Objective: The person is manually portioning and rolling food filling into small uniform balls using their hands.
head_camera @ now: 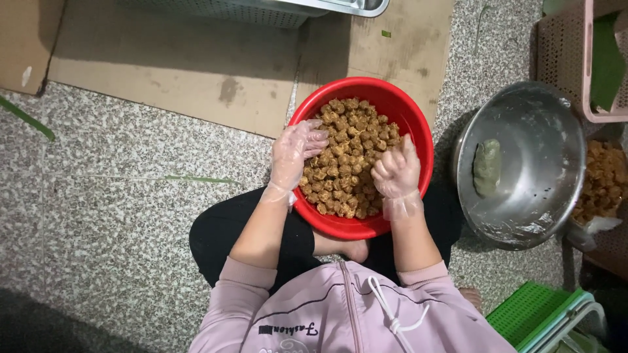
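On the speckled floor (118, 196), between the seated person's knees: a red plastic basin (418, 124), heaped almost to the rim with small brown, crumb-coated balls (347, 157). Both hands in thin clear gloves, down among them. Left hand (294, 153) at the basin's left edge, fingers (313, 138) spread loosely over the balls, gripping nothing that shows. Right hand (396, 171) curled into a fist near the middle of the heap, fingers closed, apparently around something taken from the heap, though the contents stay hidden.

By the look of it, well along with the shaping, with dozens of balls already lying formed in the basin; how much is left, impossible to tell from here.

Just beside the basin on the right, a large steel bowl (543, 196), nearly bare apart from one greenish lump (487, 167) and some smears. Further right, partly cut off, a heap of similar brown pieces (605, 180) under a pink perforated crate (589, 65). Flattened cardboard (196, 65) beyond the basin, a metal tray's edge (327, 8) at the top, a green slatted stool (536, 314) at the lower right. Nothing between the hands and the heap.
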